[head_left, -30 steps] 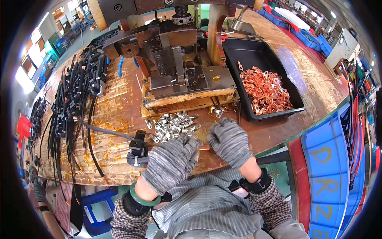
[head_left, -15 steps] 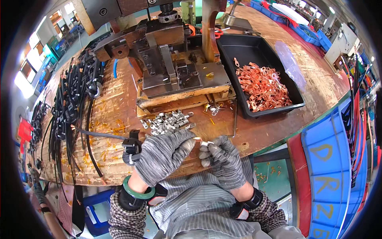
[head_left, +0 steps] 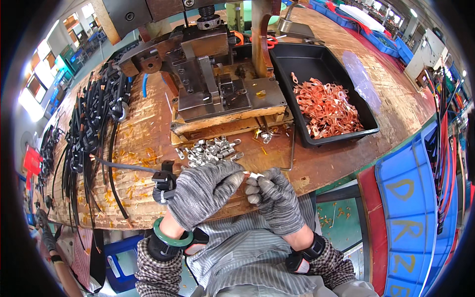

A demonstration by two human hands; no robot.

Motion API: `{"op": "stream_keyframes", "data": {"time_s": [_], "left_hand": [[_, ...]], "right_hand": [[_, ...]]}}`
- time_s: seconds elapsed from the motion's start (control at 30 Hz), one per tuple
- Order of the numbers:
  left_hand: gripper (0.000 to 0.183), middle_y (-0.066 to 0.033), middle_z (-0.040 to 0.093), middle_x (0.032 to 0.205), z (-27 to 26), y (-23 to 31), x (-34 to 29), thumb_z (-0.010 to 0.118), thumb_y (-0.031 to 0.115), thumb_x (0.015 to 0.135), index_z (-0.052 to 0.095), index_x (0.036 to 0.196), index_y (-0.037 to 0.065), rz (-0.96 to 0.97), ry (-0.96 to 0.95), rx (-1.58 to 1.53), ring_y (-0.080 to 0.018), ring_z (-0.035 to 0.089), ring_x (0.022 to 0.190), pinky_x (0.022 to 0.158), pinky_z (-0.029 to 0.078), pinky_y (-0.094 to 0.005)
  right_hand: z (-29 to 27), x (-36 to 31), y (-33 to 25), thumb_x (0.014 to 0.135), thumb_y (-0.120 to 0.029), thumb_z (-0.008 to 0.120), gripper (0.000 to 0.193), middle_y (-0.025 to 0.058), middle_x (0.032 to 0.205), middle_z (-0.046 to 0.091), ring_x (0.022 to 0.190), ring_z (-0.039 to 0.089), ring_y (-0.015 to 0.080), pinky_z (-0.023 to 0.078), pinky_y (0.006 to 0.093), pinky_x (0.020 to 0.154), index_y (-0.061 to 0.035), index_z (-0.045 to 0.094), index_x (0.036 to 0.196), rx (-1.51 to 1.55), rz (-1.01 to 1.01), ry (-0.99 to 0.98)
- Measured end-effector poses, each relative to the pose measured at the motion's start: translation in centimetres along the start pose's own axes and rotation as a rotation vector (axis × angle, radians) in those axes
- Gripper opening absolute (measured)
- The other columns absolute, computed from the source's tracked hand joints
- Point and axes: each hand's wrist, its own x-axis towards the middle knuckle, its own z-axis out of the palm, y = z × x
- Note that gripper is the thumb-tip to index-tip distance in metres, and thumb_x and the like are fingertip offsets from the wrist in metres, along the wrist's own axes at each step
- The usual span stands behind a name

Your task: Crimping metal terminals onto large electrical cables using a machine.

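Note:
My left hand [head_left: 203, 193], in a grey knit glove, is closed around a dark cable [head_left: 123, 166]. A black plastic fitting [head_left: 164, 182] on that cable sticks out at the left of the glove. The cable's bare tip [head_left: 246, 173] shows beyond my left thumb and fingers. In a pinch, my right hand [head_left: 279, 200], gloved alike, holds a small silver cable lug [head_left: 254, 175] close beside that tip. Whether lug and tip touch I cannot tell. A pile of silver lugs [head_left: 210, 151] lies just beyond my left hand.
A heavy metal press [head_left: 217, 94] stands on the wooden table behind the lugs. Right of it is a black tray [head_left: 316, 143] of copper lugs [head_left: 326, 109]. Bundled black cables [head_left: 91, 114] lie at the left. A blue bin [head_left: 405, 198] stands at the right.
My right hand has raised the silver lug slightly, level with the cable tip. My left hand has hardly moved.

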Motion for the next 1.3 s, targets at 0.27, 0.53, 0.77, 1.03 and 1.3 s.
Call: {"op": "stream_keyframes", "data": {"time_s": [0.27,0.53,0.77,1.03,1.3], "left_hand": [[0.021,-0.0160,0.063,0.088,-0.2,0.3,0.3,0.057,0.016,0.083,0.063,0.095,0.001,-0.008,-0.033,-0.002,-0.0285,0.062,0.077,0.070,0.049,-0.0323],[0.021,-0.0149,0.064,0.084,-0.3,0.7,0.4,0.058,0.019,0.081,0.064,0.093,0.003,-0.016,-0.036,0.017,-0.0282,0.062,0.071,0.064,0.049,-0.0327],[0.022,-0.0136,0.063,0.079,-0.3,1.2,0.4,0.057,0.023,0.080,0.063,0.092,0.005,-0.007,-0.078,0.137,-0.0291,0.061,0.068,0.061,0.049,-0.0355],[0.030,-0.0099,0.057,0.069,0.7,1.1,-0.3,0.056,0.036,0.080,0.062,0.088,0.008,0.059,-0.053,0.446,-0.0252,0.057,0.059,0.050,0.044,-0.0355],[0.026,-0.0049,0.054,0.068,1.4,0.4,-1.3,0.053,0.036,0.081,0.060,0.084,0.011,0.282,-0.091,0.623,-0.0211,0.055,0.056,0.042,0.040,-0.0354]], "right_hand": [[0.0,0.4,-0.1,0.085,-0.005,0.054,0.007,0.0143,0.091,0.061,0.081,0.062,0.0219,0.054,0.0287,0.069,-0.0046,0.054,0.092,0.068,0.007,-0.029],[0.7,0.4,-0.7,0.085,-0.006,0.054,0.006,0.0132,0.089,0.061,0.079,0.062,0.0195,0.053,0.0287,0.068,-0.0041,0.052,0.091,-0.097,-0.046,-0.014],[1.2,0.3,-2.1,0.083,-0.006,0.056,0.006,0.0074,0.082,0.060,0.073,0.062,0.0154,0.054,0.0255,0.060,-0.0042,0.052,0.087,-0.309,0.035,0.060],[1.4,0.3,-2.2,0.082,-0.006,0.059,0.007,0.0036,0.078,0.059,0.068,0.062,0.0130,0.054,0.0233,0.058,-0.0030,0.055,0.086,-0.381,0.062,0.064],[0.7,0.4,-1.9,0.082,-0.009,0.058,0.007,0.0042,0.077,0.059,0.067,0.061,0.0125,0.052,0.0230,0.061,-0.0027,0.056,0.086,-0.479,0.064,0.000]]}}
